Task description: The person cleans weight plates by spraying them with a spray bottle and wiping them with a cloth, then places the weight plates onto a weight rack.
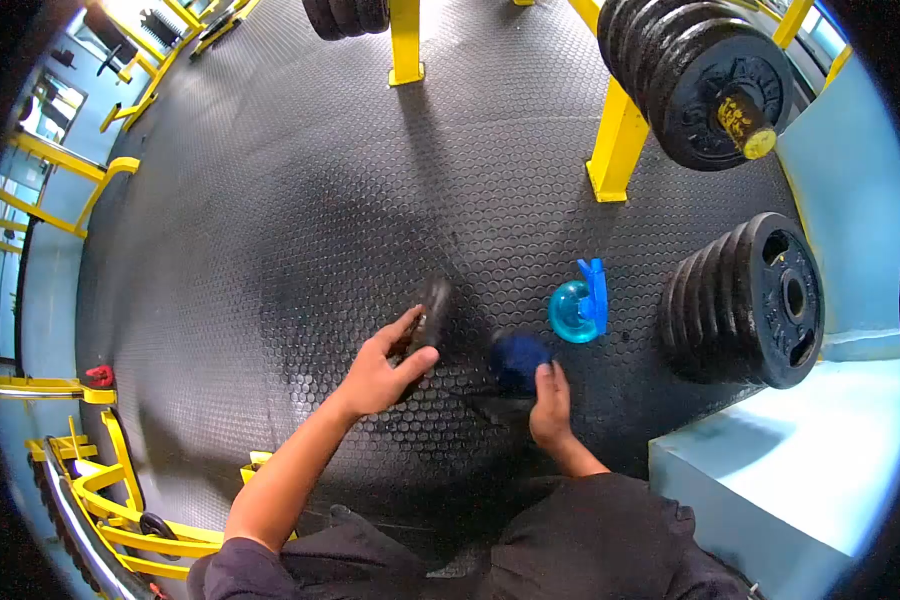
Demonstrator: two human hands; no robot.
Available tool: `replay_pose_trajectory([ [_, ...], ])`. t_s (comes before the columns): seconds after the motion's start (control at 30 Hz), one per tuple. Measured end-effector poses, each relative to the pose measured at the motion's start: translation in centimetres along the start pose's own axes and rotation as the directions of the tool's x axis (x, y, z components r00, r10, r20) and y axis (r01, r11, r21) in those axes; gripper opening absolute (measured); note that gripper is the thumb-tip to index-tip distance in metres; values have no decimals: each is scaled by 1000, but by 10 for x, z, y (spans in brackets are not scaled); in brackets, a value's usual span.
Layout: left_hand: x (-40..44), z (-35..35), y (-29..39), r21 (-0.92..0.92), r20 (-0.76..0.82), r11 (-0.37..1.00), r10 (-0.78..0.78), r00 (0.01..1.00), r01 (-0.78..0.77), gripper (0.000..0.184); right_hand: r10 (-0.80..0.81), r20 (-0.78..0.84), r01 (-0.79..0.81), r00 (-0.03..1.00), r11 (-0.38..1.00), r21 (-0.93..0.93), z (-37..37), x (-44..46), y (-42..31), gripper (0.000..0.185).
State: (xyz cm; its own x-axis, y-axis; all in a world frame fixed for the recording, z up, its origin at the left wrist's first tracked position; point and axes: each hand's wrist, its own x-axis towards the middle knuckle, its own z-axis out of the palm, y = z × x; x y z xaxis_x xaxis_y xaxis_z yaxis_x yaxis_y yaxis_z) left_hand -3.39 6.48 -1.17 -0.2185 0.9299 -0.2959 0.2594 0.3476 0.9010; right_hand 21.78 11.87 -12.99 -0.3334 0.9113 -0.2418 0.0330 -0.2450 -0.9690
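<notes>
My left hand (378, 372) is closed on a small black weight plate (435, 308), held on edge above the floor and smeared by motion. A short way to the right, my right hand (550, 408) grips a dark blue, soft-looking bundle (518, 360), maybe a cloth; blur hides its exact kind. The two held things are apart from each other. Just beyond the blue bundle, a clear turquoise bottle (570, 310) with a blue spout and handle stands on the floor.
Black studded rubber matting (220, 250) covers the floor. To the right are a row of large weight plates (745, 305) and a pale blue ledge (770, 460). Above, plates (710, 90) hang on a yellow rack (620, 140). Yellow frames (110, 490) line the left.
</notes>
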Motion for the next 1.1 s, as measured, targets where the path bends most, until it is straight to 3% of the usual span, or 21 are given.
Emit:
replay_pose_trajectory([
  [0.03,-1,0,-4,9,-5,1000,-12,1000,12,74,7,-19,-2,1000,976,216,0,6,-2,34],
  [0.1,-2,-2,-22,-523,34,842,-136,990,134,62,64,68,-83,996,940,331,12,12,-20,36],
  [0.13,-2,-2,-29,-547,36,820,-182,983,171,68,-223,171,166,960,941,296,25,18,-29,37],
  [0.17,-3,0,-27,-543,36,821,-189,981,178,68,-484,272,411,831,866,285,39,25,-42,38],
  [0.23,-3,3,-21,-763,9,622,-261,965,175,84,-641,523,668,562,724,170,65,41,-76,43],
  [0.27,-7,-2,-33,-715,7,679,-228,974,164,94,-652,624,820,432,572,31,84,43,-86,45],
  [0.3,-12,-3,-58,-597,-53,802,-61,997,17,78,-615,726,926,307,368,-80,101,47,-92,47],
  [0.4,-20,-10,-86,-303,-168,892,296,940,-335,55,-684,688,954,244,298,-43,127,81,-72,49],
  [0.47,-6,-23,-91,-39,-189,925,365,912,-378,52,-693,648,923,314,383,-38,138,106,-66,47],
  [0.5,-4,-15,-70,-300,-254,932,127,959,-203,52,-701,603,890,381,455,-34,142,112,-61,46],
  [0.53,-2,-6,-48,-567,-304,820,-119,945,-79,54,-694,613,890,378,455,-34,144,114,-54,46],
  [0.57,-4,-3,-54,-755,-260,656,-287,922,-9,56,-596,582,753,553,656,-43,146,117,-45,43],
  [0.6,-2,-4,-41,-830,-187,556,-367,911,54,60,-461,546,574,699,818,-44,148,121,-35,40],
  [0.63,0,-7,-29,-887,-104,447,-435,894,115,64,-464,549,579,695,814,-45,145,121,-24,40],
  [0.67,-1,-11,-33,-886,-104,450,-431,896,114,64,-401,514,498,758,865,-59,138,118,-7,38],
  [0.73,-5,-18,-54,-956,-20,279,-380,925,93,67,-331,475,408,815,911,-66,134,112,3,36],
  [0.8,-7,-18,-68,-979,-17,191,-410,912,67,66,36,527,207,849,895,-395,133,105,9,39],
  [0.83,-6,-20,-73,-993,-12,113,-429,903,41,66,36,534,211,845,894,-395,130,101,17,39],
  [0.9,-3,-21,-76,-998,-39,56,-434,900,-17,63,-256,518,437,816,860,-264,123,84,30,46],
  [0.93,-1,-21,-76,-998,-49,63,-446,894,-23,60,-238,512,378,825,907,-187,113,69,27,49],
  [1.1,9,-10,-57,-999,-39,-2,-455,890,-45,53,-397,421,495,816,856,-152,105,3,10,46],
])
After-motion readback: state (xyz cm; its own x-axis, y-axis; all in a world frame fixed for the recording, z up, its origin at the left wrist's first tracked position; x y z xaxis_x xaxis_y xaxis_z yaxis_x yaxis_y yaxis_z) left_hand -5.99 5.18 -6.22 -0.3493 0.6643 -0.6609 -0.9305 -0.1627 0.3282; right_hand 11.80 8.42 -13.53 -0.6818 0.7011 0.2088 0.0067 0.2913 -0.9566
